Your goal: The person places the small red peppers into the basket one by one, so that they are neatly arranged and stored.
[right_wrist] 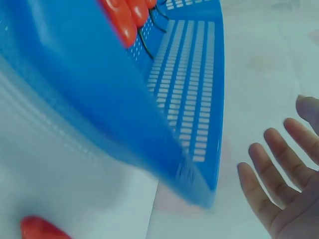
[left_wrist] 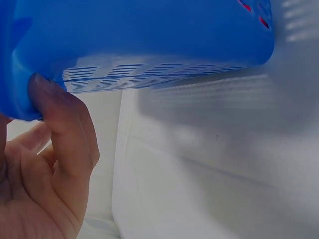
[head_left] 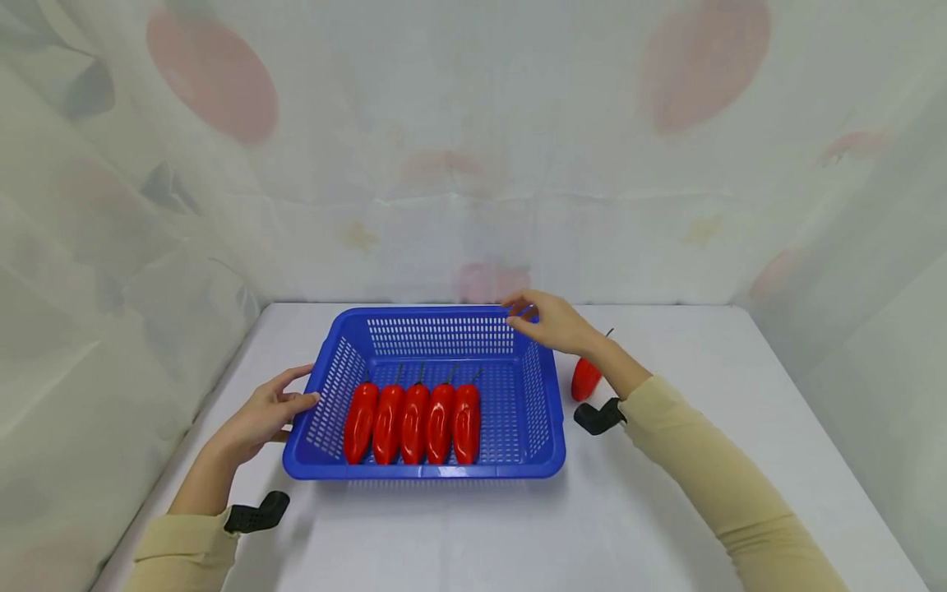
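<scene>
A blue plastic basket (head_left: 425, 471) with slotted walls stands in the middle of the table. Inside, on its left side, several red chili peppers (head_left: 414, 423) lie side by side in a row, stems toward the back. My left hand (head_left: 255, 419) grips the basket's left rim; the left wrist view shows its fingers bent at that rim. Above the back right corner is my right hand (head_left: 553, 323), holding nothing; in the right wrist view its fingers are spread, apart from the basket. One more red pepper (head_left: 586, 379) lies outside, right of the basket, partly hidden by my right forearm.
The white table (head_left: 725, 395) extends on both sides of the basket. Pale patterned curtains (head_left: 473, 164) close off the back, left and right. A black wrist-worn device (head_left: 599, 417) sticks out from the right sleeve, and another (head_left: 257, 513) from the left.
</scene>
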Motion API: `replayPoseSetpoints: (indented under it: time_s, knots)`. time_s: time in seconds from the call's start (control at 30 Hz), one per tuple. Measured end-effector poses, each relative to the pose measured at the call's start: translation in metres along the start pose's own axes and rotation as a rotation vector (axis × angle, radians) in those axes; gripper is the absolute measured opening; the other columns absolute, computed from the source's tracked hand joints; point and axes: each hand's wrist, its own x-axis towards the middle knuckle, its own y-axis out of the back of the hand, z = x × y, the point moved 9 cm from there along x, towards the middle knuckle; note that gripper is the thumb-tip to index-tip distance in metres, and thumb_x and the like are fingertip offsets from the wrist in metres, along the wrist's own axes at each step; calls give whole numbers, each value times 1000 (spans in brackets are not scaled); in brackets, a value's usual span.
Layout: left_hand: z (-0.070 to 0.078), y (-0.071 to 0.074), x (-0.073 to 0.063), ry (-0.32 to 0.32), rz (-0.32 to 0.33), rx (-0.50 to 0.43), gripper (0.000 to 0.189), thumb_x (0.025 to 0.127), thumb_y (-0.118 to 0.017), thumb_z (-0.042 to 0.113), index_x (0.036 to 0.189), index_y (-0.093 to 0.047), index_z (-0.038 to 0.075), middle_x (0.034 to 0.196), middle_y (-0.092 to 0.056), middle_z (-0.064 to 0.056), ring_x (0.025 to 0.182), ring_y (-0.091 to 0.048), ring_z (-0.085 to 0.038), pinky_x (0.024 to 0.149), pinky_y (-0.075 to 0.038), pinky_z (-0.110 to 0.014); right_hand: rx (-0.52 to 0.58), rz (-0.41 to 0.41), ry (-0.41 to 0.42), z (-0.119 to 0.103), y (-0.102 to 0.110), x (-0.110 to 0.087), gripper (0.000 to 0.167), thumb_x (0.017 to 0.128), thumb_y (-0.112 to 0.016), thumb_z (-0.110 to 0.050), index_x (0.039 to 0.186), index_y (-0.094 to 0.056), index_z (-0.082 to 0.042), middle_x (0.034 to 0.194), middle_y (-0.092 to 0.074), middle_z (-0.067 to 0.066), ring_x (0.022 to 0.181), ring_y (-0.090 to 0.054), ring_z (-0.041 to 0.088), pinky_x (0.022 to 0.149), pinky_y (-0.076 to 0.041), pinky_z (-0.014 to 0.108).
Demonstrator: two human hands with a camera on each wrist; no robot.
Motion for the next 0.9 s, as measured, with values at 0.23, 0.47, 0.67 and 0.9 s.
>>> replayPoseSetpoints:
  time_s: [0.23, 0.47, 0.67, 0.9]
  knots:
    - [-1, 0, 1, -9, -2, -3, 72, 93, -54, 31, 149, -11, 15, 121, -50, -33, 86, -66, -28, 69, -55, -46, 39, 102, -120, 31, 22, -13, 37, 92, -55, -23, 127, -49, -12, 119, -58, 10, 109, -56, 27, 87, -50, 43]
    - [1, 1, 0, -14, -3, -3, 73, 92, -55, 31, 149, -12, 15, 118, -52, -32, 85, -66, -28, 69, -55, -46, 55, 215, -199, 60, 40, -29, 42, 93, -53, -28, 130, -46, -11, 124, -54, 14, 114, -52, 32, 92, -47, 47]
    - [1, 1, 0, -11, -2, -1, 73, 92, -55, 31, 149, -12, 15, 118, -52, -31, 84, -66, -27, 69, -56, -46, 78, 266, -288, 91, 43, -44, 43, 93, -51, -28, 132, -44, -10, 127, -52, 17, 116, -50, 35, 89, -48, 47]
    - [0, 0, 0, -10, -3, -8, 73, 92, -55, 30, 149, -11, 15, 120, -51, -32, 85, -66, -28, 69, -55, -46, 104, 286, -354, 124, 38, -57, 46, 94, -50, -31, 133, -42, -8, 129, -49, 18, 116, -48, 36, 91, -47, 48]
